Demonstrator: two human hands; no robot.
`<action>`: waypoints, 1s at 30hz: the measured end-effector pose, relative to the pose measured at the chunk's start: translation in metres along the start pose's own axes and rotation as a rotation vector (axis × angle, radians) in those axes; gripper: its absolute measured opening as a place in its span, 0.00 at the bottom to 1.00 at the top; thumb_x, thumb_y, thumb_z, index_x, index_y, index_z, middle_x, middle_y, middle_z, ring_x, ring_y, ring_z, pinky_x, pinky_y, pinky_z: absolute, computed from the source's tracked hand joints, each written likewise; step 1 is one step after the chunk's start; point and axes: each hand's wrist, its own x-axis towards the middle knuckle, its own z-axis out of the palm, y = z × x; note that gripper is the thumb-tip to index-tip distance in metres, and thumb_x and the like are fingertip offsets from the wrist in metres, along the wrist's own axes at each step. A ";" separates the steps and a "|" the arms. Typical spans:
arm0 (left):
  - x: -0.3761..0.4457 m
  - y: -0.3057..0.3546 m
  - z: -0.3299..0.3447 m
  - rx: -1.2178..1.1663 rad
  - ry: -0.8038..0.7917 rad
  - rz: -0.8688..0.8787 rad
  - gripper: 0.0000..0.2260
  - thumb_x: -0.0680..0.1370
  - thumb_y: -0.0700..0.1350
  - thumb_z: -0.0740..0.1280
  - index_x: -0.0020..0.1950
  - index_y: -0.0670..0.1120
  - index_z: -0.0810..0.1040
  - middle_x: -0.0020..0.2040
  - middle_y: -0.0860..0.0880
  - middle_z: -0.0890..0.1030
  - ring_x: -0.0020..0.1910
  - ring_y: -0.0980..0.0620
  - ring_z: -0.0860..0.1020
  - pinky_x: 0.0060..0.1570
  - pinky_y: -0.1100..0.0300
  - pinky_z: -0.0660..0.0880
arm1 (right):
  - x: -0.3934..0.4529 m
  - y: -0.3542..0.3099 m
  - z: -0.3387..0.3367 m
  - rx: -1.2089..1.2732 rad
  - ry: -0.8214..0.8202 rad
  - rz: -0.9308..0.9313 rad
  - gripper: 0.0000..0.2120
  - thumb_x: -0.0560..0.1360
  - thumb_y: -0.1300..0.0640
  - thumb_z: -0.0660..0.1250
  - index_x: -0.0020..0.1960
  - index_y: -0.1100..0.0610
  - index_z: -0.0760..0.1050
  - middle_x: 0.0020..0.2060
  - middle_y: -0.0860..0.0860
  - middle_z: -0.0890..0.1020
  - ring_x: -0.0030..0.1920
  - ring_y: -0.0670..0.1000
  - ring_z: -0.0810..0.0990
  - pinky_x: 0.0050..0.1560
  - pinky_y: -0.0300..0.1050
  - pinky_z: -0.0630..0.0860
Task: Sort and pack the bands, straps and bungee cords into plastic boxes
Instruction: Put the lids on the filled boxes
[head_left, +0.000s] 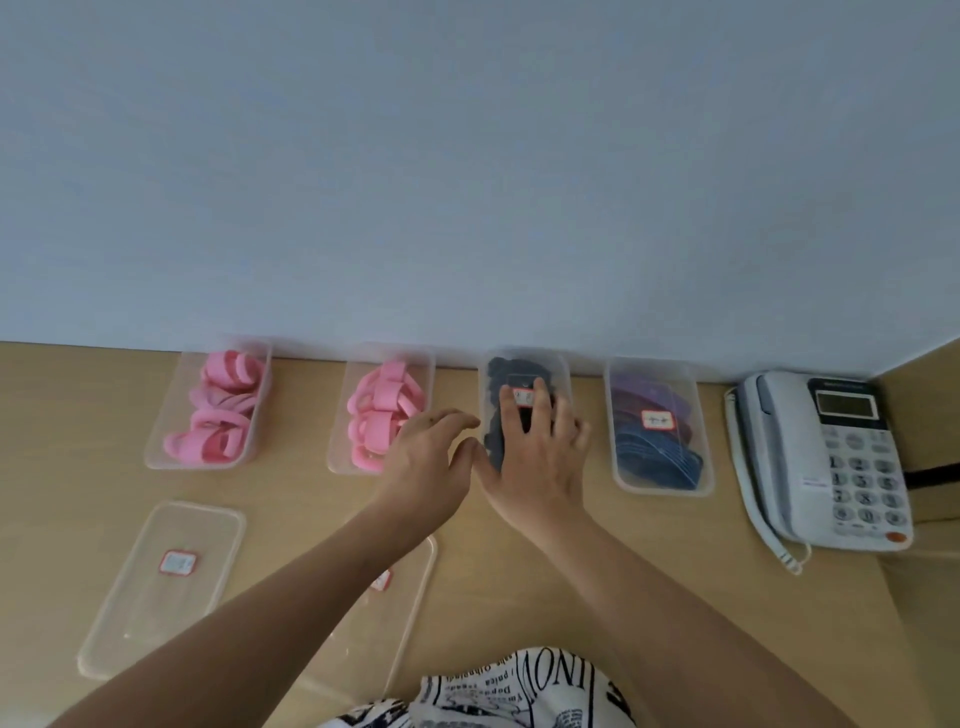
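Note:
Four clear plastic boxes stand in a row against the wall. The far-left box (171, 441) and the second box (340, 457) hold pink bands and have no lids. The third box (563, 371) holds dark bands under a labelled lid. My right hand (535, 457) lies flat on that lid, fingers spread and straight. My left hand (431, 457) hovers just left of it, over the second box's right edge, fingers loosely extended and holding nothing. The fourth box (704, 467) holds purple and blue straps under a labelled lid.
Two loose clear lids lie nearer me: one labelled lid (161, 587) at the left, another lid (410, 597) partly under my left forearm. A white desk telephone (826, 457) sits at the right by a wooden side panel (930, 374). The wall rises directly behind the boxes.

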 end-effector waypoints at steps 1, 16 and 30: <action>0.002 0.001 0.001 -0.012 0.001 -0.013 0.11 0.73 0.34 0.73 0.54 0.42 0.85 0.52 0.45 0.85 0.51 0.45 0.82 0.51 0.60 0.73 | 0.002 0.000 0.001 -0.001 0.003 0.000 0.37 0.76 0.30 0.47 0.79 0.49 0.59 0.79 0.60 0.59 0.77 0.65 0.56 0.71 0.70 0.58; 0.034 0.010 0.014 -0.055 -0.205 -0.206 0.22 0.81 0.38 0.63 0.75 0.47 0.72 0.72 0.48 0.76 0.68 0.46 0.74 0.60 0.61 0.67 | 0.005 0.006 -0.001 0.036 -0.081 -0.015 0.39 0.72 0.31 0.41 0.80 0.46 0.52 0.81 0.59 0.49 0.80 0.64 0.45 0.75 0.67 0.52; 0.056 0.000 0.003 0.225 -0.555 0.000 0.20 0.79 0.44 0.70 0.70 0.44 0.73 0.63 0.45 0.81 0.60 0.43 0.79 0.57 0.52 0.74 | 0.009 0.032 -0.010 0.108 -0.015 -0.124 0.20 0.82 0.49 0.55 0.71 0.54 0.67 0.78 0.58 0.60 0.80 0.59 0.53 0.78 0.55 0.56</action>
